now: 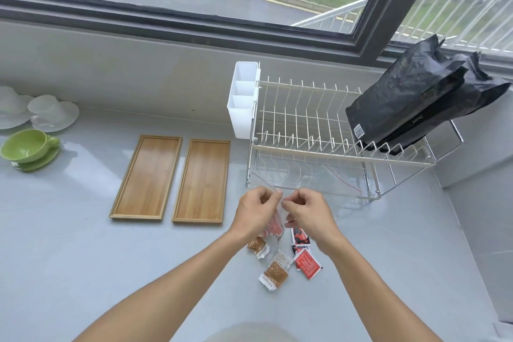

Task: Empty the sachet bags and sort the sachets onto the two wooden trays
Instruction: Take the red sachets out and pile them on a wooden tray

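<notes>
Fingers (270, 197) of both hands pinch the top edge of a clear sachet bag (277, 219), left hand (256, 212) and right hand (308, 214) on opposite sides of the mouth. Looks like pulling the seal apart; bag hangs upright between the hands so red sachets inside stay at the bottom until it's tipped. Judgement only, can't see whether the seal is open.

Loose sachets on the worktop (83, 244) just below the hands: brown sachets (273, 276) at 6 o'clock, red sachets (306, 262) at 5 o'clock, some touching or overlapping. Unsorted.

Two wooden trays (147, 178) at 10 o'clock from the hands, side by side, long sides parallel, nothing on them. Sorting not started.

Wire dish rack (319, 130) at 12–1 o'clock, white cutlery holder (243, 103) hung on its left end, black bags (416, 97) leaning on its right end. Another clear bag (341, 180), apparently empty, lies under the rack.

Green cup on saucer (27, 147) and white cups (44, 111) far off at 9–10 o'clock. Worktop is pale grey, glossy, runs under a dark-framed window (249, 16) facing a road and railings.
</notes>
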